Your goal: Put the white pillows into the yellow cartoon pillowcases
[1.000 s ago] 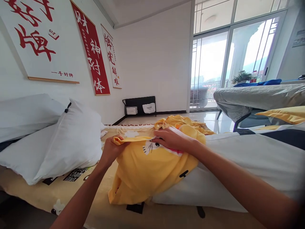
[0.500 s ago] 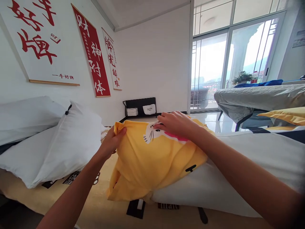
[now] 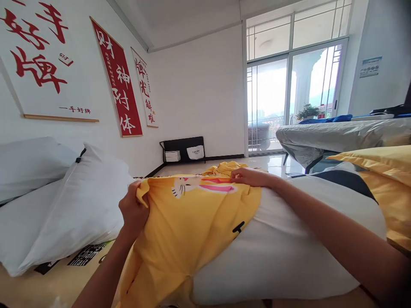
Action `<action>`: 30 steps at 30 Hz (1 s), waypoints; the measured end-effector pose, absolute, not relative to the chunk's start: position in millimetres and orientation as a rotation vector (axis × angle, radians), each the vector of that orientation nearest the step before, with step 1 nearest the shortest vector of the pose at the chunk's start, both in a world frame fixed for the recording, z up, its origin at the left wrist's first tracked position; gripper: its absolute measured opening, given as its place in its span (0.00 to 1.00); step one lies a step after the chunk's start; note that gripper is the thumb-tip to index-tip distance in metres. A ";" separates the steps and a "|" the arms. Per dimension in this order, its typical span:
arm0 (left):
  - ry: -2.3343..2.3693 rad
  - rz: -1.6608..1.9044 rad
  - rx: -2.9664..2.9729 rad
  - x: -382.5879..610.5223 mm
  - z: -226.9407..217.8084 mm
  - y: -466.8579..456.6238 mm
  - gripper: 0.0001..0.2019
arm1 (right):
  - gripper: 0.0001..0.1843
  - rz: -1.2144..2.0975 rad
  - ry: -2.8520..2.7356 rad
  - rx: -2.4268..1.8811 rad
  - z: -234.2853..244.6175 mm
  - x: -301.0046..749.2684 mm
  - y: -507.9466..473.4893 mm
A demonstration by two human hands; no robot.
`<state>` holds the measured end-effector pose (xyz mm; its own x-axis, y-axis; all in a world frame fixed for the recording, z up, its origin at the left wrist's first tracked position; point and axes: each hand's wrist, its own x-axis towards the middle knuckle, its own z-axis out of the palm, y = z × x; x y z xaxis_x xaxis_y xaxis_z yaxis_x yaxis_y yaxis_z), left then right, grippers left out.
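A yellow pillowcase with a cartoon cat print covers the end of a white pillow lying on the bed. My left hand is closed on the pillowcase's near left edge. My right hand grips the far edge of the pillowcase on top of the pillow, its fingers curled into the fabric. The part of the pillow inside the case is hidden.
Two white pillows lean against the wall at left. A bunched yellow cloth lies beyond the pillow. A yellow patterned sheet covers the bed. Another bed stands at right, near a glass balcony door.
Both hands have pulled the yellow pillowcase further along the white pillow toward me. My left hand dropped lower and my right hand shifted right. The view turned slightly left.
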<state>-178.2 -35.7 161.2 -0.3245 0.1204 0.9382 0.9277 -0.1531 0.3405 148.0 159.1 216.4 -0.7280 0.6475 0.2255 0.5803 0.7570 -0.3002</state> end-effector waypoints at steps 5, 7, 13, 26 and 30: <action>-1.505 -1.932 -1.237 -190.7 172.0 -39.1 0.10 | 0.32 -0.149 -2.368 -1.022 242.6 157.3 139.4; -1.443 -2.190 -1.151 -192.3 174.5 -35.7 0.14 | 0.33 -0.204 -2.366 -0.997 244.8 166.0 130.1; -1.332 -2.252 -0.842 -195.9 166.2 -21.4 0.14 | 0.28 0.257 -2.765 -0.773 216.2 196.1 123.5; -1.654 -1.913 -1.037 -233.9 193.4 -67.0 0.10 | 0.20 -0.299 -2.523 -1.137 258.0 182.2 119.0; -1.655 -2.351 -0.975 -241.4 174.9 -61.0 0.10 | 0.13 -0.048 -2.871 -1.240 223.5 189.0 141.9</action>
<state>-241.4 -61.0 174.9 -0.7886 0.2671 0.5538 0.4313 -0.4017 0.8079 189.0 141.9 223.5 -0.6858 0.7274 0.0250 0.7278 0.6854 0.0225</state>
